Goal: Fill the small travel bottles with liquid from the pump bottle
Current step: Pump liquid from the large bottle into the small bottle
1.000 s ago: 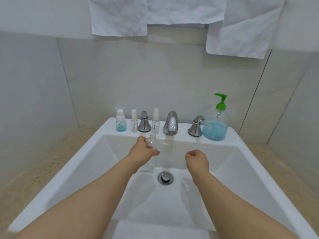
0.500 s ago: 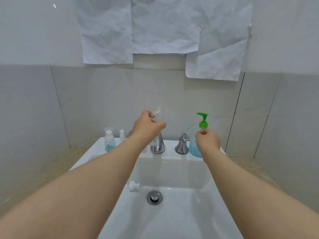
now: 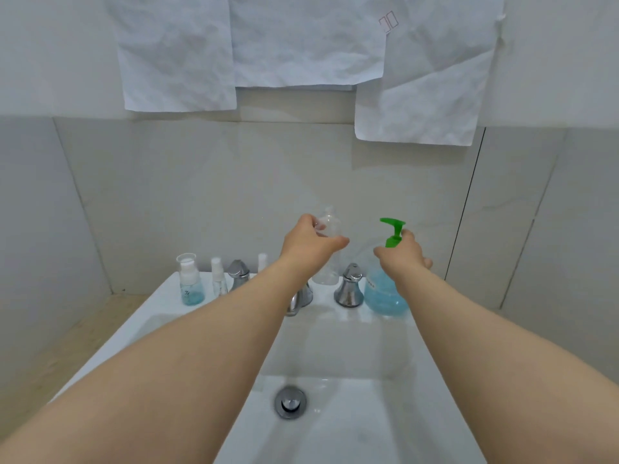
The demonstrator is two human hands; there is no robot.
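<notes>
My left hand (image 3: 310, 244) grips an empty clear travel bottle (image 3: 328, 249), held upright above the faucet with its open neck up. To its right stands the pump bottle (image 3: 382, 293), clear with blue liquid and a green pump head (image 3: 392, 231). My right hand (image 3: 402, 254) wraps the pump bottle's neck just under the green head. A small travel bottle with blue liquid and a clear cap (image 3: 189, 279) and a small white spray bottle (image 3: 217, 277) stand on the sink ledge at the left. Another white spray top (image 3: 262, 257) shows behind my left forearm.
The white sink (image 3: 351, 346) has a chrome drain (image 3: 290, 402), a faucet spout (image 3: 299, 298) partly hidden by my arm, and two chrome handles (image 3: 237, 272) (image 3: 349, 286). Crumpled white paper sheets (image 3: 301, 45) hang on the tiled wall above.
My left hand lifted the empty bottle out of the basin to above the faucet. My right hand rose from the basin to the pump bottle's neck. The camera view tilted upward.
</notes>
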